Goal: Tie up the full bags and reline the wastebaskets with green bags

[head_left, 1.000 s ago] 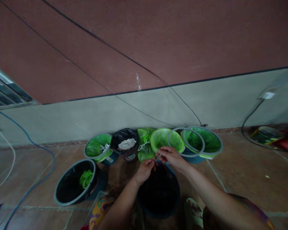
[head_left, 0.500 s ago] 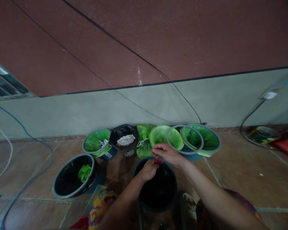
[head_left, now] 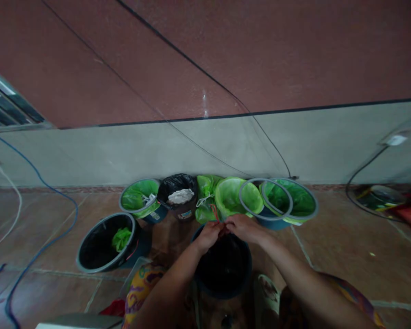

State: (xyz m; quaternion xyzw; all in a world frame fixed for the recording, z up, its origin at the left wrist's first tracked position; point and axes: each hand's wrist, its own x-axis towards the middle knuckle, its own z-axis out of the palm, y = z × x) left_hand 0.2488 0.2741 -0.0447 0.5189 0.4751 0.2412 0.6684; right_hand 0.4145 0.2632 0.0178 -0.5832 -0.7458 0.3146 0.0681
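A dark bin with a black liner (head_left: 222,269) stands between the knees. At its far rim my left hand (head_left: 209,235) and my right hand (head_left: 244,227) meet, fingers pinched together. A thin red drawstring (head_left: 214,212) sticks up from between them, and both hands appear to grip it. The fingertips are small and dim, so how the string runs is hard to see. Just beyond the hands are a knotted green bag (head_left: 205,211) and a bin lined in light green (head_left: 235,195).
Along the wall stand green-lined bins (head_left: 137,196), a black-lined bin (head_left: 184,212) with pale contents, and a loose grey ring (head_left: 287,208) across bins at right. A black-lined bin (head_left: 89,244) holding green plastic sits left, near a blue cable (head_left: 73,219). A slipper (head_left: 267,294) is right.
My right hand has come down and in to meet my left hand. The red drawstring now rises above the fingers. The view has shifted slightly.
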